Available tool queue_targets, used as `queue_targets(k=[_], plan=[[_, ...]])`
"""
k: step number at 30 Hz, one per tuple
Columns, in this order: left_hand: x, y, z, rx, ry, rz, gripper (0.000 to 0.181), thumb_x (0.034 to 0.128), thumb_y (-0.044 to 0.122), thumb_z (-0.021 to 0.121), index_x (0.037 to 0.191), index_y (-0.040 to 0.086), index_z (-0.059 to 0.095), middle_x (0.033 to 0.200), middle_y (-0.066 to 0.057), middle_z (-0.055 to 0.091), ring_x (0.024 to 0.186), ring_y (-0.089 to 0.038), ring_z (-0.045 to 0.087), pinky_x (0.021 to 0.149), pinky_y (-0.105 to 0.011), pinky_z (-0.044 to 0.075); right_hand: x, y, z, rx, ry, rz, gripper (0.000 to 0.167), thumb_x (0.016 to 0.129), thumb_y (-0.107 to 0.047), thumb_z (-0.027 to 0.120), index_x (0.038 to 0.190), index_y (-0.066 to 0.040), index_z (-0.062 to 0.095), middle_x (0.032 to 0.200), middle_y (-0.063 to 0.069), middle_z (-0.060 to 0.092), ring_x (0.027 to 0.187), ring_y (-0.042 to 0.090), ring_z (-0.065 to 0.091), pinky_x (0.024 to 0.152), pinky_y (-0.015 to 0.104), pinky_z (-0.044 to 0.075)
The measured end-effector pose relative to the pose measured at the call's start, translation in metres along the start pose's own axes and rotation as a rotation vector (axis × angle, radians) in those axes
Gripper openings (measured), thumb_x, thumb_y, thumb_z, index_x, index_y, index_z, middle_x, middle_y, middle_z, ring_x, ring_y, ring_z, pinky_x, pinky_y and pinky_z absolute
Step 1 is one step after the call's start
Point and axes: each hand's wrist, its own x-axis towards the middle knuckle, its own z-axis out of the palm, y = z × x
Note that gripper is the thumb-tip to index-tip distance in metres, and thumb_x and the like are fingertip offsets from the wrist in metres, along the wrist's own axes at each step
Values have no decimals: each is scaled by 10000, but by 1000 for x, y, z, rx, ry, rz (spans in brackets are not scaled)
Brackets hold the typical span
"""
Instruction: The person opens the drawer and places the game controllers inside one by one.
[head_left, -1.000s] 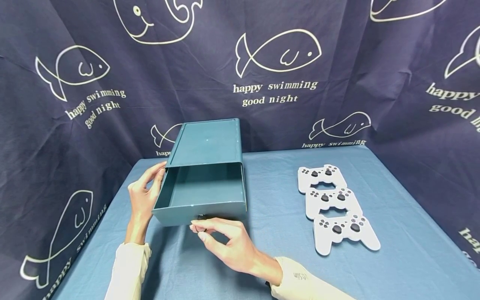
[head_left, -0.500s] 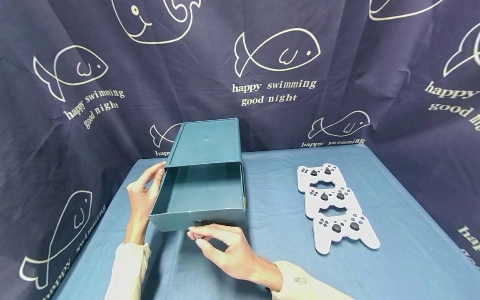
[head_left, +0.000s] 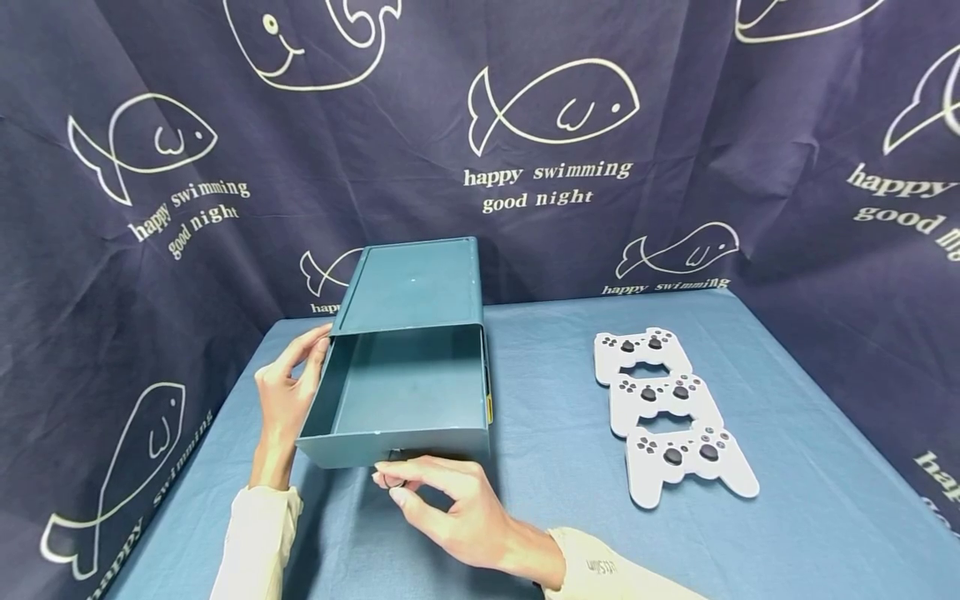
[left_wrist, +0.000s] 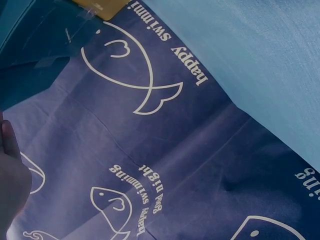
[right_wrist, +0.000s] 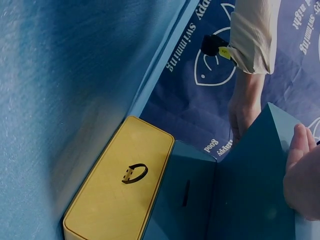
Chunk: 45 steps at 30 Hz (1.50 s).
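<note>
A teal drawer unit (head_left: 420, 283) stands on the blue-covered table, its top drawer (head_left: 405, 383) pulled well out toward me, with nothing inside. At the drawer's front, my right hand (head_left: 465, 508) pinches the small black ring pull between thumb and fingers. My left hand (head_left: 288, 392) touches the left side of the unit with extended fingers, near where the drawer comes out. From the right wrist view, the right hand (right_wrist: 305, 180) appears at the right edge beside the teal drawer front. The left wrist view catches only part of the left hand (left_wrist: 12, 185).
Below the teal drawer is a yellow drawer (right_wrist: 120, 185) with its own black loop pull (right_wrist: 137, 174). Three white game controllers (head_left: 692, 467) lie in an overlapping column to the right. Dark blue fish-print cloth (head_left: 555, 217) hangs behind and at both sides.
The right hand has drawn the teal drawer further out toward me, and more yellow shows beneath its right side. The left hand keeps its place on the unit.
</note>
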Motion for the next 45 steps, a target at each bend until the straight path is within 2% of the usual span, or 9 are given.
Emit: queue_targets(k=[8,17,23,29,35,41,45], plan=[[-1,-1,0,3,-4,-4,235,851,-213,698,1058,-114,751,903,-264,743,932,182,605,819,-80,445,1,-1,-1,-12,-9,-11,237,941,118,644,1177,128,663,1029,205,740,947,218,742,786,236,571],[-2,-4,0,1,-3,-7,231,855,-207,698,1059,-112,751,901,-266,742,921,185,604,804,-78,442,-4,-1,-6,-58,-52,-33,242,1002,36,601,1229,102,648,1061,188,746,992,211,737,811,218,556],[1,1,-1,-7,-5,-15,231,855,-210,697,1058,-113,750,903,-270,740,920,182,611,819,-84,450,-12,-5,-15,-75,-85,-48,288,1000,34,584,1282,87,621,1079,186,745,995,183,733,817,226,558],[0,4,-1,-14,-11,-16,226,856,-209,696,1055,-117,748,908,-277,737,923,176,616,817,-84,448,-18,-10,-30,-64,-63,-91,275,1008,28,574,1271,80,634,1030,208,741,947,232,736,794,242,567],[-1,1,-1,-22,-15,-20,200,884,-170,695,1069,-114,748,934,-271,740,925,150,630,810,-88,448,-24,-14,-47,-83,-53,-108,219,989,27,601,1192,65,675,1018,196,745,929,247,736,773,271,579],[0,2,-1,-37,-11,-24,190,892,-164,691,1068,-121,746,933,-279,737,915,142,638,824,-101,459,-22,-12,-69,-100,-5,-164,171,967,25,633,1115,69,707,999,193,746,868,261,732,728,288,583],[1,4,-2,-45,-14,-33,197,889,-170,689,1070,-119,747,928,-280,737,912,137,642,816,-105,459,-23,-10,-84,-122,29,-181,162,969,1,648,1100,67,717,988,197,746,868,303,727,765,314,585]])
